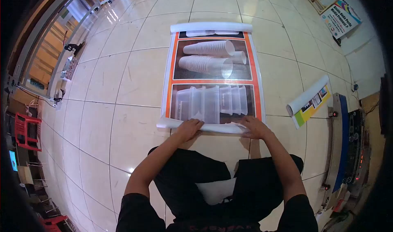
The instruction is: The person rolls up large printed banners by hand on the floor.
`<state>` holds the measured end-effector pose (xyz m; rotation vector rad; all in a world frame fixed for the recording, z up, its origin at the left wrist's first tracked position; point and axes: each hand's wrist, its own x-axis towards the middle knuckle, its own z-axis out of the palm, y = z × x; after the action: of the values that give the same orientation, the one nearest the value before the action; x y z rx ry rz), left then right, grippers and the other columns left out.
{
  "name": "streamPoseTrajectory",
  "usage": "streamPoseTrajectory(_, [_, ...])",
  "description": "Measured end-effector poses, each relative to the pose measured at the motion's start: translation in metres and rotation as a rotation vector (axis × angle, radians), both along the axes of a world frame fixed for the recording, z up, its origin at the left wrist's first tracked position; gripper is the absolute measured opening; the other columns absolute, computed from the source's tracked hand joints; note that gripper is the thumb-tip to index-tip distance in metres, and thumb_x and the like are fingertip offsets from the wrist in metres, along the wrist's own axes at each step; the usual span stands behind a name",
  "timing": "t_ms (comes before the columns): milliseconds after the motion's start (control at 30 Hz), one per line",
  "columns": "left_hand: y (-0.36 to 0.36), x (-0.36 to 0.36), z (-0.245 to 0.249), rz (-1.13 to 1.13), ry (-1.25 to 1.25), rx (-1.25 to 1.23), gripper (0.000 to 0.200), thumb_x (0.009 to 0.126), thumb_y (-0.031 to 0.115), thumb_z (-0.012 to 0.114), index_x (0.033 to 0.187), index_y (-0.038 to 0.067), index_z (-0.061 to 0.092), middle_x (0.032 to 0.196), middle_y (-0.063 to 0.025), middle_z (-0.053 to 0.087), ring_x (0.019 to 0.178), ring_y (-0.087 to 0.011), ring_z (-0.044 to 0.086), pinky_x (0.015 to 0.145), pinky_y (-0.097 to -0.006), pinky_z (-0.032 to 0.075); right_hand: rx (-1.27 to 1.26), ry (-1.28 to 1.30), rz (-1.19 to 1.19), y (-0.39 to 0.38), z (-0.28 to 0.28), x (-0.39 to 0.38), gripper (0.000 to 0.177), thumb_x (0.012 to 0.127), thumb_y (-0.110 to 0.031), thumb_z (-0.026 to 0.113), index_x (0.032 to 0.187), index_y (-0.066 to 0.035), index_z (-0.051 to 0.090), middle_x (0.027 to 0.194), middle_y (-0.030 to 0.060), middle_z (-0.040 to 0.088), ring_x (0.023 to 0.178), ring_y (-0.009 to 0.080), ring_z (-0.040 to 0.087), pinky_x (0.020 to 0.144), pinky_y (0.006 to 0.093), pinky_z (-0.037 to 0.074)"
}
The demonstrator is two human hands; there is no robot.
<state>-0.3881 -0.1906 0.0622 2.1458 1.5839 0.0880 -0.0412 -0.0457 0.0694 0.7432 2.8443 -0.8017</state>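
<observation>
A printed vinyl banner [215, 82] lies on the tiled floor in front of my crossed legs. It shows stacked white cups and clear plastic containers in orange-edged panels. Its far end is curled into a white roll [211, 26], and the near end is rolled up too, white underside outward. My left hand [190, 129] grips the near roll left of its middle. Toward the roll's right end, my right hand [254, 127] is closed on it, with the vinyl creased beside the fingers. The undersides of both hands are hidden.
A smaller, partly rolled banner [311, 102] lies on the floor to the right. Beyond it stands a long machine [344, 138] with a blue side. A metal-framed stand [45, 48] is at the left, near a red chair [27, 131]. A printed sign [341, 20] leans at the back right.
</observation>
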Motion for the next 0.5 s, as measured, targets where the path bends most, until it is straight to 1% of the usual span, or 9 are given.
streamPoseTrajectory(67, [0.010, -0.006, 0.013, 0.040, -0.036, -0.107, 0.047, 0.088, 0.028, 0.062, 0.127, 0.005, 0.052, 0.120, -0.0198, 0.058, 0.109, -0.0376, 0.057, 0.090, -0.0461, 0.047, 0.035, 0.003, 0.090, 0.010, -0.014, 0.006, 0.053, 0.080, -0.022, 0.067, 0.131, -0.018, 0.054, 0.124, 0.0138, 0.056, 0.112, 0.0338, 0.055, 0.098, 0.0449, 0.043])
streamPoseTrajectory(133, [0.028, -0.013, 0.018, 0.083, -0.073, -0.221, 0.046, 0.088, 0.030, 0.062, 0.125, 0.004, 0.054, 0.117, -0.0203, 0.060, 0.107, -0.0375, 0.058, 0.091, -0.0461, 0.047, -0.407, -0.146, -0.046, 0.029, -0.022, 0.001, 0.050, 0.079, -0.023, 0.070, 0.127, -0.016, 0.057, 0.123, 0.0137, 0.058, 0.108, 0.0329, 0.058, 0.096, 0.0442, 0.045])
streamPoseTrajectory(167, [0.043, -0.017, 0.019, 0.179, 0.000, -0.149, 0.051, 0.087, 0.035, 0.064, 0.125, 0.003, 0.054, 0.116, -0.0207, 0.060, 0.107, -0.0373, 0.058, 0.091, -0.0466, 0.046, -0.411, -0.144, -0.045, 0.045, -0.024, -0.007, 0.050, 0.079, -0.023, 0.070, 0.127, -0.016, 0.057, 0.123, 0.0137, 0.058, 0.108, 0.0329, 0.058, 0.096, 0.0442, 0.045])
streamPoseTrajectory(233, [0.060, -0.027, 0.015, 0.266, 0.080, -0.082, 0.055, 0.085, 0.040, 0.066, 0.125, 0.003, 0.054, 0.114, -0.0211, 0.061, 0.106, -0.0371, 0.059, 0.092, -0.0470, 0.046, 0.171, -0.191, -0.346, 0.072, -0.022, -0.033, 0.056, 0.075, -0.029, 0.074, 0.126, -0.017, 0.056, 0.122, 0.0151, 0.059, 0.107, 0.0338, 0.059, 0.096, 0.0446, 0.045])
streamPoseTrajectory(300, [0.081, -0.044, 0.006, 0.278, -0.124, 0.165, 0.070, 0.074, 0.048, 0.072, 0.127, 0.006, 0.054, 0.122, -0.0191, 0.058, 0.115, -0.0357, 0.054, 0.096, -0.0457, 0.044, 0.042, -0.013, -0.288, 0.082, -0.017, -0.065, 0.060, 0.071, -0.030, 0.077, 0.125, -0.015, 0.056, 0.120, 0.0151, 0.059, 0.109, 0.0346, 0.058, 0.096, 0.0453, 0.045])
streamPoseTrajectory(367, [0.089, -0.057, -0.003, 0.136, -0.061, 0.171, 0.079, 0.065, 0.044, 0.081, 0.129, 0.007, 0.053, 0.129, -0.0180, 0.055, 0.118, -0.0363, 0.052, 0.098, -0.0458, 0.044, -0.080, 0.156, -0.218, 0.093, -0.010, -0.072, 0.064, 0.067, -0.031, 0.080, 0.124, -0.014, 0.056, 0.118, 0.0150, 0.059, 0.110, 0.0354, 0.057, 0.096, 0.0461, 0.045])
streamPoseTrajectory(433, [0.080, -0.074, 0.007, -0.058, 0.178, 0.094, 0.080, 0.062, 0.031, 0.085, 0.130, 0.008, 0.050, 0.129, -0.0165, 0.053, 0.118, -0.0353, 0.052, 0.097, -0.0454, 0.045, 0.172, -0.160, 0.022, 0.092, -0.015, -0.066, 0.072, 0.060, -0.027, 0.083, 0.124, -0.012, 0.054, 0.115, 0.0149, 0.058, 0.111, 0.0363, 0.056, 0.094, 0.0471, 0.046])
streamPoseTrajectory(467, [0.072, -0.079, 0.018, 0.053, 0.246, -0.025, 0.076, 0.062, 0.016, 0.083, 0.129, 0.008, 0.050, 0.125, -0.0155, 0.053, 0.115, -0.0331, 0.053, 0.097, -0.0443, 0.045, 0.187, -0.195, -0.037, 0.095, -0.013, -0.050, 0.066, 0.060, -0.019, 0.082, 0.119, -0.010, 0.054, 0.114, 0.0149, 0.058, 0.111, 0.0363, 0.055, 0.091, 0.0475, 0.047])
streamPoseTrajectory(500, [0.065, -0.094, 0.017, 0.059, 0.247, -0.020, 0.076, 0.062, 0.016, 0.083, 0.129, 0.008, 0.050, 0.125, -0.0155, 0.053, 0.115, -0.0331, 0.053, 0.097, -0.0443, 0.045, 0.219, -0.162, -0.115, 0.096, -0.021, -0.023, 0.059, 0.062, -0.016, 0.080, 0.115, -0.010, 0.054, 0.113, 0.0146, 0.058, 0.110, 0.0358, 0.055, 0.089, 0.0472, 0.048])
